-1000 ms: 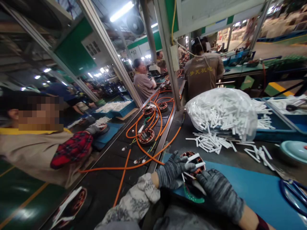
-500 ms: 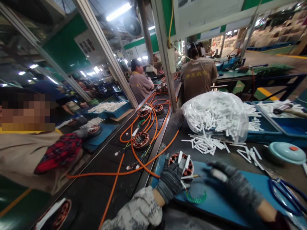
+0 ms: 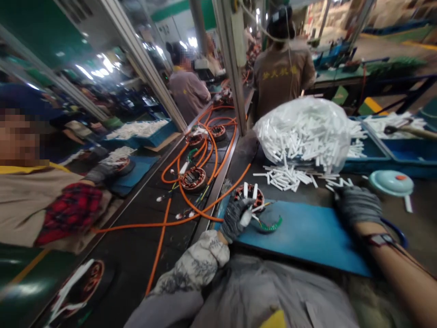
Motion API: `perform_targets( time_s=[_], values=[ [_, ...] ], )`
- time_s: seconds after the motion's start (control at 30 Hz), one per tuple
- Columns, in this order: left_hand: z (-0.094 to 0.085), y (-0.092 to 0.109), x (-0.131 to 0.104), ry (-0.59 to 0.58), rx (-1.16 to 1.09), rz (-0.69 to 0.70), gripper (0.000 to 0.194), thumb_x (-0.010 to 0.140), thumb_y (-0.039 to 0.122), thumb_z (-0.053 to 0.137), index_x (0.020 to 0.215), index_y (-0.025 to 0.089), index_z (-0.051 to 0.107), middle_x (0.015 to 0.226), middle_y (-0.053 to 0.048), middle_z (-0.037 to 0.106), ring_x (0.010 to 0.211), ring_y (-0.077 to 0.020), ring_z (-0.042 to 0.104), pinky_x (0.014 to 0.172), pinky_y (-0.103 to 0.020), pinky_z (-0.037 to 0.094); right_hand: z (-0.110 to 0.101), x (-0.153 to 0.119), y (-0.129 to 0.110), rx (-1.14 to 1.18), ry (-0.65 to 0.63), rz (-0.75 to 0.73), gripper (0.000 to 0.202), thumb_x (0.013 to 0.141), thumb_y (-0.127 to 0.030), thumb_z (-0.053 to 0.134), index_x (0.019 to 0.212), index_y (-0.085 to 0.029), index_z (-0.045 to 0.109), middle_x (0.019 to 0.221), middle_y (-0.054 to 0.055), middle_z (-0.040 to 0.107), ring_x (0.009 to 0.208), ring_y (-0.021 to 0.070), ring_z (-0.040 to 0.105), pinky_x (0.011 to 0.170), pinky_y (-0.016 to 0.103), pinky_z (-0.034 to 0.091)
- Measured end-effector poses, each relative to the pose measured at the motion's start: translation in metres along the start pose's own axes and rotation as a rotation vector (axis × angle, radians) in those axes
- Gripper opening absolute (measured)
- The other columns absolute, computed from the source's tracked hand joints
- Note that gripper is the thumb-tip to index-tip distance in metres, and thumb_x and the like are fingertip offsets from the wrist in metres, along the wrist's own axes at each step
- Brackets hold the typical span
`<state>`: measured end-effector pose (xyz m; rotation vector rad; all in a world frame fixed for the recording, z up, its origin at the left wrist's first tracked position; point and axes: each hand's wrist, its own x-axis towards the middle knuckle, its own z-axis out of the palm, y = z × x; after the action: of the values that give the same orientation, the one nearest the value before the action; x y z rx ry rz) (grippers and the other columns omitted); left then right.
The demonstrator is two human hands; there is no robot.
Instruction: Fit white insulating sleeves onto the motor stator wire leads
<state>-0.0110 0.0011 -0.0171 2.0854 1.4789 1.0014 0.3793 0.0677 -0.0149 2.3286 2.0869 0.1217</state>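
My left hand (image 3: 235,217), in a grey glove, is closed at the near left side of a copper-wound stator (image 3: 258,196); two white tubes stand up from the stator. A white tube end and wires show by the fingers, and a green wire bundle (image 3: 271,225) lies beside them on the blue mat (image 3: 300,232). My right hand (image 3: 358,205), gloved too, reaches over small white tubes (image 3: 337,183) right of the mat. Its fingertips are blurred and partly hidden, so their grip is unclear.
A clear bag of white tubes (image 3: 303,132) stands behind a loose pile (image 3: 287,176). Blue bins and a round pale-blue lidded container (image 3: 391,183) are at right. Orange cable (image 3: 170,223) and more stators (image 3: 193,179) lie on the conveyor. A co-worker's gloved hand (image 3: 100,172) is at left.
My right hand has moved right and away, from over the mat to the loose tubes. My left hand has drawn its fingers in, off the top of the stator. The view has tilted down.
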Motion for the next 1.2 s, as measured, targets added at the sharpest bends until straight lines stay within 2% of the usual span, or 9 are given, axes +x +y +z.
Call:
perform_targets(
  time_s=[0.1, 0.23, 0.33, 0.5, 0.77, 0.9, 1.0, 1.1, 1.2],
  values=[
    [0.004, 0.006, 0.009, 0.021, -0.039, -0.057, 0.020, 0.096, 0.027, 0.056, 0.110, 0.020, 0.068, 0.111, -0.007, 0.076, 0.111, -0.0248, 0.069, 0.109, -0.044, 0.049, -0.017, -0.008, -0.010, 0.064, 0.099, 0.123, 0.029, 0.089, -0.030, 0.051, 0.092, -0.011, 0.073, 0.094, 0.025, 0.071, 0.093, 0.0402, 0.068, 0.074, 0.049, 0.050],
    [0.006, 0.011, 0.017, -0.006, -0.119, -0.146, 0.011, 0.092, 0.024, 0.065, 0.102, 0.019, 0.068, 0.097, -0.003, 0.076, 0.090, -0.0195, 0.071, 0.094, -0.037, 0.056, -0.029, -0.037, -0.049, 0.687, 0.224, 0.029, 0.040, 0.087, -0.042, 0.052, 0.109, -0.014, 0.069, 0.097, 0.019, 0.073, 0.086, 0.0317, 0.069, 0.080, 0.048, 0.054],
    [0.006, 0.012, 0.017, 0.006, -0.165, -0.161, 0.011, 0.091, 0.023, 0.066, 0.101, 0.019, 0.068, 0.095, -0.003, 0.075, 0.089, -0.0189, 0.071, 0.089, -0.035, 0.057, -0.027, -0.053, -0.088, 1.007, 0.054, -0.173, 0.037, 0.086, -0.048, 0.055, 0.106, -0.020, 0.071, 0.098, 0.009, 0.076, 0.087, 0.0246, 0.070, 0.083, 0.041, 0.056],
    [0.010, 0.008, 0.016, 0.043, -0.175, -0.148, 0.013, 0.089, 0.026, 0.067, 0.099, 0.019, 0.069, 0.095, -0.003, 0.074, 0.088, -0.0186, 0.071, 0.090, -0.037, 0.058, -0.013, -0.042, -0.114, 1.381, -0.155, -0.148, 0.037, 0.079, -0.049, 0.064, 0.099, -0.019, 0.075, 0.097, 0.006, 0.077, 0.090, 0.0236, 0.069, 0.087, 0.039, 0.054],
    [0.015, 0.006, 0.014, 0.030, -0.217, -0.272, 0.024, 0.083, 0.041, 0.073, 0.098, 0.022, 0.072, 0.093, -0.004, 0.076, 0.084, -0.0227, 0.072, 0.086, -0.041, 0.060, 0.007, -0.027, -0.105, 1.477, -0.369, -0.086, 0.055, 0.074, -0.065, 0.074, 0.103, -0.020, 0.078, 0.090, 0.008, 0.077, 0.080, 0.0252, 0.068, 0.073, 0.039, 0.057],
    [0.016, 0.015, 0.017, 0.109, -0.157, -0.298, 0.027, 0.077, 0.045, 0.077, 0.092, 0.023, 0.073, 0.086, -0.004, 0.075, 0.079, -0.0238, 0.071, 0.082, -0.042, 0.060, 0.001, -0.027, -0.112, 1.352, -0.331, -0.357, 0.051, 0.077, -0.065, 0.075, 0.105, -0.023, 0.081, 0.103, 0.011, 0.077, 0.093, 0.0286, 0.070, 0.085, 0.042, 0.058],
    [0.020, 0.017, 0.017, 0.142, -0.107, -0.318, 0.025, 0.078, 0.047, 0.077, 0.087, 0.024, 0.071, 0.084, -0.004, 0.074, 0.081, -0.0260, 0.071, 0.086, -0.047, 0.060, -0.006, -0.024, -0.120, 1.102, -0.138, -0.633, 0.049, 0.088, -0.068, 0.062, 0.103, -0.026, 0.082, 0.089, 0.010, 0.075, 0.081, 0.0250, 0.069, 0.075, 0.039, 0.058],
    [0.025, 0.014, 0.017, 0.135, -0.089, -0.293, 0.019, 0.081, 0.046, 0.074, 0.084, 0.028, 0.071, 0.083, -0.003, 0.075, 0.084, -0.0282, 0.072, 0.091, -0.054, 0.058, -0.008, -0.022, -0.132, 0.903, 0.006, -0.772, 0.049, 0.095, -0.063, 0.050, 0.103, -0.027, 0.081, 0.081, 0.010, 0.073, 0.071, 0.0222, 0.066, 0.068, 0.036, 0.057],
    [0.027, 0.012, 0.017, 0.126, -0.061, -0.257, 0.015, 0.081, 0.045, 0.073, 0.082, 0.030, 0.069, 0.081, -0.002, 0.074, 0.081, -0.0285, 0.073, 0.093, -0.057, 0.058, -0.006, -0.029, -0.151, 1.054, -0.212, -0.701, 0.047, 0.095, -0.062, 0.052, 0.097, -0.025, 0.080, 0.084, 0.009, 0.077, 0.073, 0.0232, 0.069, 0.072, 0.037, 0.059]
  ],
)
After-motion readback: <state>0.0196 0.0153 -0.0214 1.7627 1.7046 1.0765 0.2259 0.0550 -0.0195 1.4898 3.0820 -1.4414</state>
